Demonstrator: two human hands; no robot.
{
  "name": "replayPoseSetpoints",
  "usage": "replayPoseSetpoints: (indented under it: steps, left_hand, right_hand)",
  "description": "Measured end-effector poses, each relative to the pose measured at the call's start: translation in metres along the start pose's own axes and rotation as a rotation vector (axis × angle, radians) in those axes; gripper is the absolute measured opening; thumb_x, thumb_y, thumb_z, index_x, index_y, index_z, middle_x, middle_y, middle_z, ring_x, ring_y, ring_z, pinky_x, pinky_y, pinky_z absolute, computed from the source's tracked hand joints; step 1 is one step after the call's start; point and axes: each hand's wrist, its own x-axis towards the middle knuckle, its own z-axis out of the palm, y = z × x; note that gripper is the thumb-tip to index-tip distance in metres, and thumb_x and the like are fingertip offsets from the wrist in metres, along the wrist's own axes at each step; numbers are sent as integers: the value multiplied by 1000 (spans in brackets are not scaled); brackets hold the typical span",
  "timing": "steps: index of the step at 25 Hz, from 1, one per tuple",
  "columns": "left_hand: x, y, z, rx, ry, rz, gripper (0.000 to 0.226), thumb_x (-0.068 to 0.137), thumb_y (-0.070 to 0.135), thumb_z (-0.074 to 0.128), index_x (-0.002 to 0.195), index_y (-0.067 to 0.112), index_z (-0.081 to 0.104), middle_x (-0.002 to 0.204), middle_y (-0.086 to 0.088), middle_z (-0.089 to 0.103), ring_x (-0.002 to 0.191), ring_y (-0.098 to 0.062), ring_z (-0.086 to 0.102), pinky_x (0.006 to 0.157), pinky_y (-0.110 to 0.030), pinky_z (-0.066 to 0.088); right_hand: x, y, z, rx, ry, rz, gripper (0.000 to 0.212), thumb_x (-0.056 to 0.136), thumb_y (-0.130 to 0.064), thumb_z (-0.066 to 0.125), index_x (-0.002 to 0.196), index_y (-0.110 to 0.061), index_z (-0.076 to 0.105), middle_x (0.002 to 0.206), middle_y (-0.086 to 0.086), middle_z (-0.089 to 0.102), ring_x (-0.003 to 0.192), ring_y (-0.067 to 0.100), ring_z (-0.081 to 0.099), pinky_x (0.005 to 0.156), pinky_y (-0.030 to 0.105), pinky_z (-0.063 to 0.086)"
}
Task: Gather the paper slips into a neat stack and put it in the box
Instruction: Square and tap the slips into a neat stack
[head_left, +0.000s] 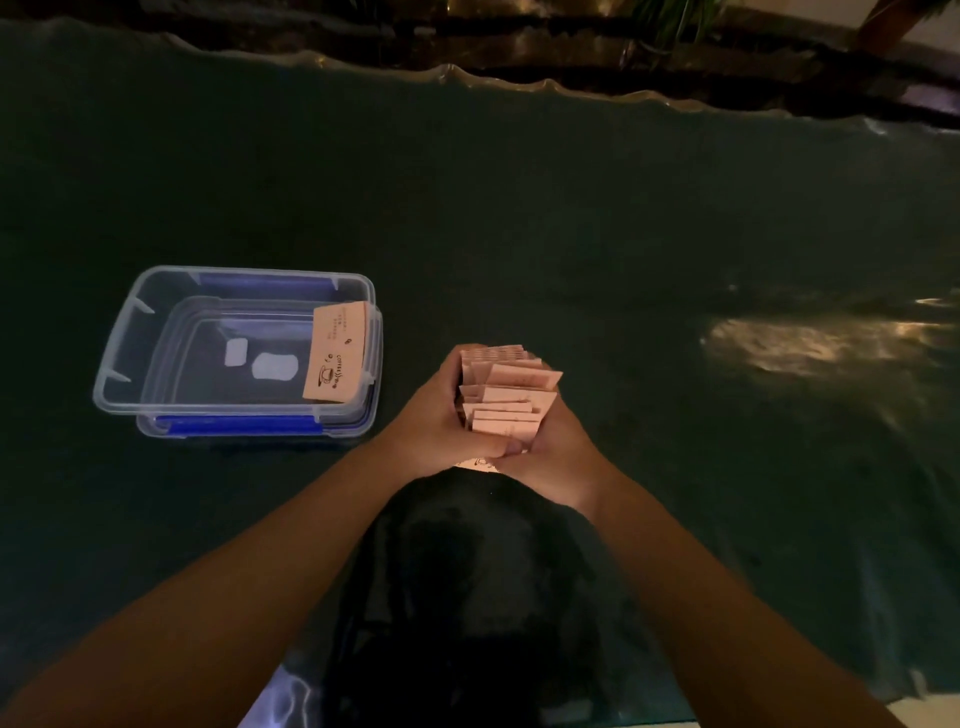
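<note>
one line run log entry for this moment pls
phase: squaring up | hands: left hand, right hand clasp paper slips | stack: uneven | box: open, one slip at right wall

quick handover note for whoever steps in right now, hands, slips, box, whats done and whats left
Left hand and right hand: both closed around the bundle of paper slips, held above the dark table.
Bundle: edges uneven, not yet squared.
Box: clear, open, to the left, with one slip leaning at its right wall.
Done: slips gathered.
Left: square the stack, place it in the box.
</note>
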Motion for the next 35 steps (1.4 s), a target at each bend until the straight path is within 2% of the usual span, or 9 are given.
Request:
replayPoseSetpoints:
  steps: [3,6,12,16,19,21,25,29,35]
  left_hand:
    - [-4,-15,5,-50,2,-4,115,70,-4,94,159,24,28,128,24,67,123,5,65,94,-9,51]
    - [-7,-27,12,-36,19,24,134,67,3,95,166,24,8,141,18,55,128,8,59,102,-9,46]
    - [-6,-38,28,-161,85,53,132,63,10,97,159,47,16,146,4,57,132,-21,65,110,-53,54]
    - [-5,-33,27,-150,64,72,132,63,19,98,147,74,11,155,6,45,132,-13,64,103,-33,57]
    - [-6,-33,26,-39,45,124,141,64,19,99,152,71,2,157,21,36,134,1,58,101,-15,52]
    - [-6,-33,26,6,23,141,144,65,20,100,157,63,-2,158,20,38,136,0,57,108,-22,52]
    - [-6,-38,24,44,57,117,150,60,25,102,154,66,-7,149,46,32,139,6,51,107,-10,44]
    - [-5,-53,29,-6,56,19,146,63,14,100,159,56,-2,147,24,50,132,11,56,99,-4,45]
    - [-5,-46,26,17,110,21,137,60,31,99,142,81,2,135,43,56,128,13,58,95,-1,45]
  right_hand:
    - [-4,5,7,125,-48,-27,111,66,-5,74,162,-28,23,145,5,62,132,13,65,96,25,56]
    - [-12,3,17,357,-45,-77,94,77,-13,70,160,-24,26,148,6,58,135,16,62,104,32,52]
    - [-10,-32,43,371,341,-121,45,89,-45,72,130,-27,64,112,-3,78,102,21,79,79,32,63]
    - [-9,-37,50,256,474,-110,17,101,-31,68,118,-32,68,104,-10,79,93,17,81,71,27,64]
    - [-12,-38,53,312,472,-84,16,98,-30,68,112,-37,70,101,-11,79,90,15,81,70,26,63]
    - [-10,-40,56,319,512,-72,13,92,-41,71,105,-40,72,99,-8,80,87,15,81,69,25,63]
    - [-6,-30,56,250,603,-46,21,105,-14,61,118,-27,72,105,-10,78,97,11,78,76,22,62]
    - [-3,-24,51,395,492,119,28,107,-18,61,131,-28,72,112,-7,81,105,15,79,85,32,65]
    - [-4,-23,51,296,472,45,37,109,-27,59,145,-34,59,132,-2,73,118,13,74,103,40,61]
